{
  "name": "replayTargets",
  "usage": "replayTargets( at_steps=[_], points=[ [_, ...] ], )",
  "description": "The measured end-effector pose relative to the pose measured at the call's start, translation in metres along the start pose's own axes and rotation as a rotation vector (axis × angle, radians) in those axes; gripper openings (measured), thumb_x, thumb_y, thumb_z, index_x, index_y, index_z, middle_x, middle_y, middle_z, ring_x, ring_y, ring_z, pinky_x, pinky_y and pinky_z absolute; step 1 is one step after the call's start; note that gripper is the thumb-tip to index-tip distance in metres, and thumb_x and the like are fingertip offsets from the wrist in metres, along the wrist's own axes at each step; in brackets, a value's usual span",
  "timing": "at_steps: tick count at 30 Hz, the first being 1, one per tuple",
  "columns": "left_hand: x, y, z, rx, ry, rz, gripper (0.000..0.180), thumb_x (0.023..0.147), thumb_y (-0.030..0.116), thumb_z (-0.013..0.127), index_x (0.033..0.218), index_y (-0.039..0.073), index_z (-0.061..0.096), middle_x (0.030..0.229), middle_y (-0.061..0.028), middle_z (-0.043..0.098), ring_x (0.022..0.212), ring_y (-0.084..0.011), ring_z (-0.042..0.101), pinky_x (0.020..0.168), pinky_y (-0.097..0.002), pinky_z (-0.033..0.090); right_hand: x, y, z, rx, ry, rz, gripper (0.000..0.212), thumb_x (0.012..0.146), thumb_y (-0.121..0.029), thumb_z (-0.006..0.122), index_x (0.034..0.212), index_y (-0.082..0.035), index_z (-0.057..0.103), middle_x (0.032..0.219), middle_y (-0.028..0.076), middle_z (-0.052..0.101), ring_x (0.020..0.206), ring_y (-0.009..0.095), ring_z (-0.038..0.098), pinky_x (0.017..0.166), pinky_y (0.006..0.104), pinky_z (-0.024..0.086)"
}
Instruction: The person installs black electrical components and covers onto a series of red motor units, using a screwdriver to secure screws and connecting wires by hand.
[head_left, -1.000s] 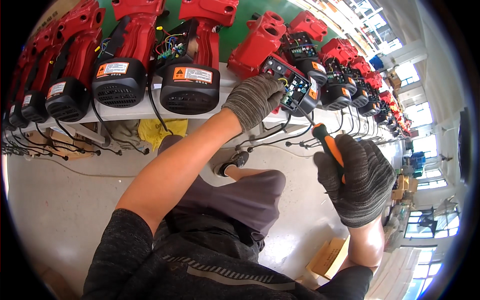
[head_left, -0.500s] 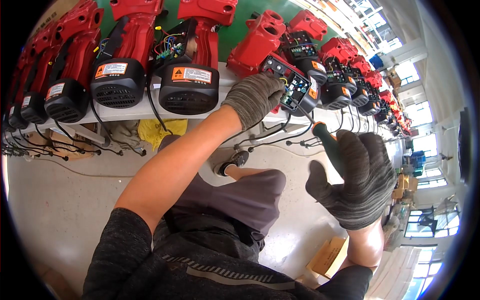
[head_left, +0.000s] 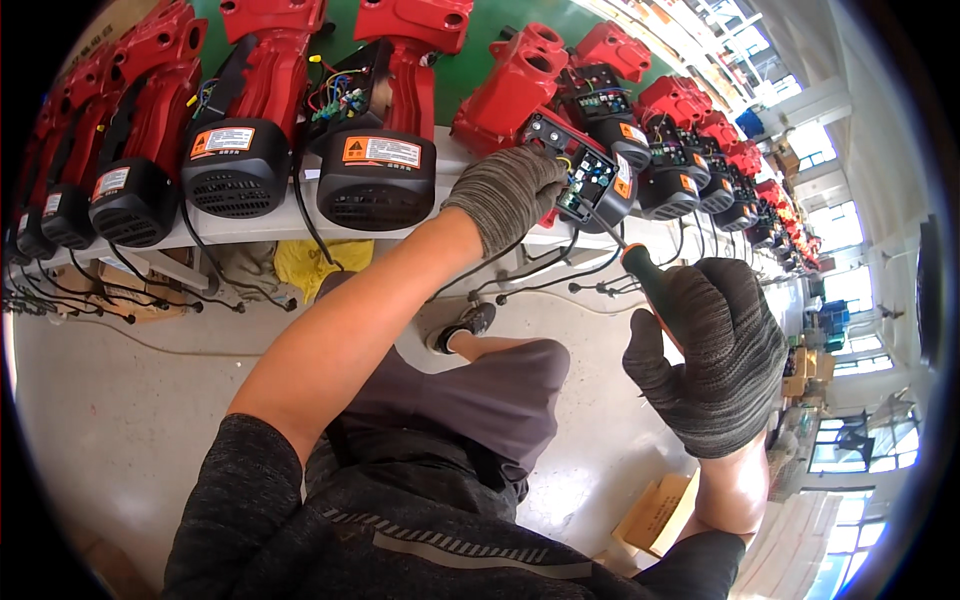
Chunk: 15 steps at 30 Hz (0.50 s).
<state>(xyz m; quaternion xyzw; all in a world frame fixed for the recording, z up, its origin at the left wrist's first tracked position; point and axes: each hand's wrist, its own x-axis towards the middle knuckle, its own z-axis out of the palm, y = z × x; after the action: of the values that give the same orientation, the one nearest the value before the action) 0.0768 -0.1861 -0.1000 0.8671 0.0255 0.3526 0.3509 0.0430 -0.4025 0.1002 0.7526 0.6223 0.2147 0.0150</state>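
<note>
Bench (head_left: 447, 160): pale, flat, red pumps ranged along it left and right. The worked one, a red pump (head_left: 510, 100), sits on it right of centre, angled. I'd want it rock steady before any torque; the casting looks heavy, which should help. Glossy paint, chunky round ports at the far end. Motor housing (head_left: 612, 207) at the near end: black, plastic-looking, rounded.

Right hand (head_left: 715, 345): ribbed dark knit glove, fingers curled over the screwdriver (head_left: 641, 268), thumb apart from the fingers. Push should go straight down the shaft, no side load. Left hand (head_left: 508, 200): same knit, fingers bunched at the open control box (head_left: 594, 178), on its left. Decent brace, but mind the slip line.

Screwdriver: green and orange grip, slim straight shaft, tip at the box's near edge. Board inside is all small blocky parts; a skid could gouge it. Yellow wire (head_left: 566, 162): thin, easily nicked.

Too small from here to tell whether the tip's seated, or what the left fingertips pinch.
</note>
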Motion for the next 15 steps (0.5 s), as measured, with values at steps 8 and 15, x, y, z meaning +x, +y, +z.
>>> replayTargets(
  at_steps=[8, 15],
  points=[
    [0.000, -0.001, 0.003, 0.039, 0.001, 0.097, 0.021, 0.092, 0.018, 0.066, 0.108, 0.006, 0.071, 0.102, -0.0133, 0.070, 0.101, -0.0329, 0.064, 0.091, -0.0438, 0.052, -0.001, 0.002, 0.003, 0.043, 0.029, -0.009, 0.045, 0.068, 0.001, 0.074, 0.112, -0.005, 0.073, 0.090, 0.013, 0.062, 0.079, 0.030, 0.064, 0.067, 0.0402, 0.054],
    [0.001, 0.000, 0.003, 0.043, -0.042, 0.024, 0.020, 0.094, 0.020, 0.064, 0.107, 0.006, 0.071, 0.104, -0.0141, 0.070, 0.099, -0.0332, 0.064, 0.090, -0.0445, 0.052, 0.003, -0.001, -0.002, 0.055, 0.016, -0.031, 0.041, 0.070, 0.000, 0.075, 0.110, -0.006, 0.071, 0.089, 0.013, 0.058, 0.077, 0.030, 0.063, 0.065, 0.0390, 0.053]
  ],
)
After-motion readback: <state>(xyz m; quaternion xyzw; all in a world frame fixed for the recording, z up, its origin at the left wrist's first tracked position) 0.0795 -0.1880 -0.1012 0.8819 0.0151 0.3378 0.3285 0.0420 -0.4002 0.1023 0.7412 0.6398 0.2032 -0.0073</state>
